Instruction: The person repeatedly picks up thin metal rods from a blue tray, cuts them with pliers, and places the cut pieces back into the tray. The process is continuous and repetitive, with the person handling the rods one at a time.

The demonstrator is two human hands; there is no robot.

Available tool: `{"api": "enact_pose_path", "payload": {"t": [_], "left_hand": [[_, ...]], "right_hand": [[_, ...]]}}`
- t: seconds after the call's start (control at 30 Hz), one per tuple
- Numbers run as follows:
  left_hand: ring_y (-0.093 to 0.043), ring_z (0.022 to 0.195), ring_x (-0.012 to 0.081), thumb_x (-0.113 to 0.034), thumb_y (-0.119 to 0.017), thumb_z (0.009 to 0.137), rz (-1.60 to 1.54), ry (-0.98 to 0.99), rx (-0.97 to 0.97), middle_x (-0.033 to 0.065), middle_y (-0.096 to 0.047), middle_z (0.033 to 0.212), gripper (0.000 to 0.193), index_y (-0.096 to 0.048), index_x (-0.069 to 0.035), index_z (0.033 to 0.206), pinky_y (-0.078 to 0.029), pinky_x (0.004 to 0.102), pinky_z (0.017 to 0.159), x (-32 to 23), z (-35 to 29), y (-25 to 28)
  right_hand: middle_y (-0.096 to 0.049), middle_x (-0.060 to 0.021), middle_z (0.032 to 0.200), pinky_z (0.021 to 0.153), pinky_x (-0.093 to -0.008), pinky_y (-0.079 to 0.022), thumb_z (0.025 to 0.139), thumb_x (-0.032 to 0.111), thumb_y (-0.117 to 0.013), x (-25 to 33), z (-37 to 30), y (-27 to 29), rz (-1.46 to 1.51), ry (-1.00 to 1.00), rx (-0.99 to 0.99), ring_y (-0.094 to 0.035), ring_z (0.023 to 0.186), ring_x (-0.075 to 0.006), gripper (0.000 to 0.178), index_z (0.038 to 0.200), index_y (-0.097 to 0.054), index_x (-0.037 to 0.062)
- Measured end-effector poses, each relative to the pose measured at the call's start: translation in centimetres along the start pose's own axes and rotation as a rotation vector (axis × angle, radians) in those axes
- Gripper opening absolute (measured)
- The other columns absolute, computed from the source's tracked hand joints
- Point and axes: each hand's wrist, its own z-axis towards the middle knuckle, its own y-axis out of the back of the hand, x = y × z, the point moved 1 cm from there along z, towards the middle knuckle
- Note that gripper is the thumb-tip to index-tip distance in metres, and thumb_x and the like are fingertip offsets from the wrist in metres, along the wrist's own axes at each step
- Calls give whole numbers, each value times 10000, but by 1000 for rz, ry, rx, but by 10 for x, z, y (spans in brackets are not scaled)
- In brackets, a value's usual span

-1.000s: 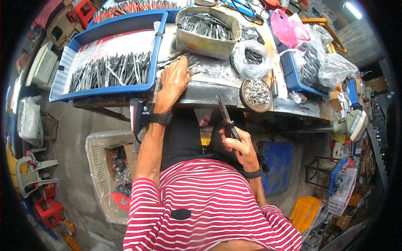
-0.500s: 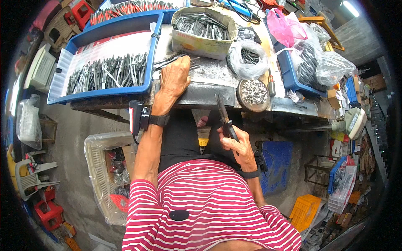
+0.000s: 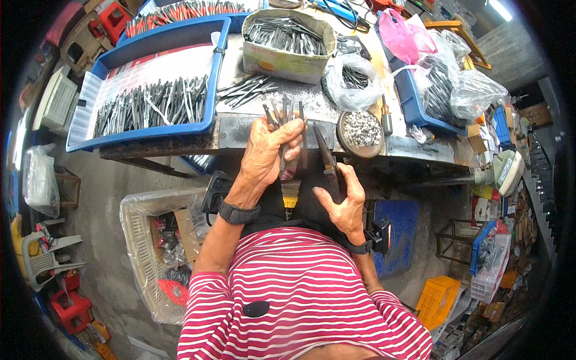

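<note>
My left hand [image 3: 267, 150] is raised at the bench's near edge, closed around several slim, dark metal strips [image 3: 287, 109] whose tips fan upward past the thumb. In my right hand [image 3: 347, 207] is a dark plier-like tool [image 3: 324, 153], its long jaws pointing up toward the bench. The thumb and fingers stand apart around its handles, which are partly hidden. The tool's tip is just right of the strips. Beyond my left hand, a loose pile of similar strips [image 3: 245, 91] lies on the bench.
A blue tray [image 3: 221, 78] of upright strips stands left. Behind is a cardboard box [image 3: 288, 65] full of them. At the right are a round dish [image 3: 343, 141] of small silvery bits, a plastic bag [image 3: 367, 90], a screwdriver [image 3: 387, 123] and another blue bin [image 3: 420, 123].
My left hand has come from the bench top toward me, now holding several metal strips, uncovering the pile. My right thumb and fingers have spread around the plier-like tool.
</note>
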Motion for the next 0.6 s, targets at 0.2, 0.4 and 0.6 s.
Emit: {"api": "enact_pose_path", "payload": {"t": [0.2,0.4,0.6], "left_hand": [[-476,570,74,-41,-621,851,-79,77,1,39,-589,794,136,-582,7,972,-362,197,438,1,-8,2],[-476,568,71,-30,-615,851,-85,91,-15,20,-575,780,133,-578,-5,976,-361,192,438,3,-8,6],[-475,572,71,-27,-613,850,-104,97,-26,16,-567,769,119,-576,-6,961,-361,192,440,8,-8,9]], "right_hand": [[-524,-155,886,698,-364,-453,654,58,-754,-3,2,-3,-199,177,-105,-549,776,-314,530,1116,-502,-11],[-538,-178,877,694,-396,-469,635,81,-754,-6,2,-5,-289,225,-149,-554,761,-335,547,1113,-506,-17],[-528,-154,869,681,-372,-458,641,57,-760,-5,0,-5,-267,204,-150,-549,751,-306,546,1121,-508,-13]]}}
